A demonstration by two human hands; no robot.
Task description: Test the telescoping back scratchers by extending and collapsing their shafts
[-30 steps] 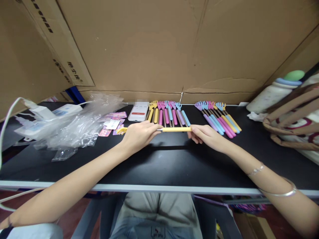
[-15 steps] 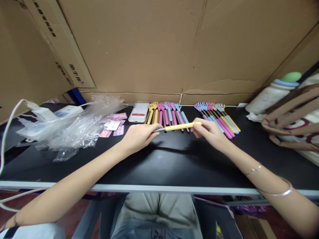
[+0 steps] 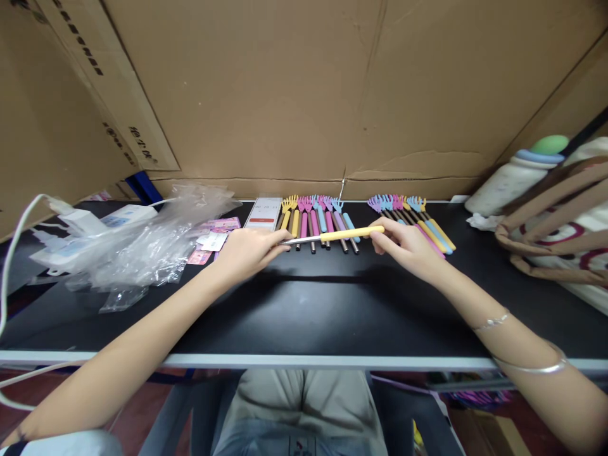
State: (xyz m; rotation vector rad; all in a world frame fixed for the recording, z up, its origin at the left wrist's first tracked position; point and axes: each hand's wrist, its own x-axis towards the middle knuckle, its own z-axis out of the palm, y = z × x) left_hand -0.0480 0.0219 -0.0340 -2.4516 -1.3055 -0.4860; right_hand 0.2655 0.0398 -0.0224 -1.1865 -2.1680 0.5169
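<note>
Both my hands hold one yellow-handled telescopic back scratcher [image 3: 349,234] level above the black table [image 3: 304,310]. My left hand [image 3: 247,249] is closed round the metal rod end, and the claw head is hidden inside it. My right hand [image 3: 406,244] pinches the far end of the yellow handle. Behind the held scratcher lie two rows of scratchers in pink, blue, yellow and purple: a left row [image 3: 317,218] and a right row [image 3: 418,218], partly hidden by my right hand.
A phone [image 3: 266,212] lies left of the rows. Crumpled clear plastic bags [image 3: 142,240], small pink cards [image 3: 216,231] and a white charger with cable [image 3: 71,218] sit at the left. Cardboard walls [image 3: 308,95] stand behind. A bottle [image 3: 513,180] and a woven bag [image 3: 555,234] stand at the right.
The scratcher has been pulled longer: my left hand slid left and more metal rod shows. The yellow claw that stuck out left of my left hand is now hidden.
</note>
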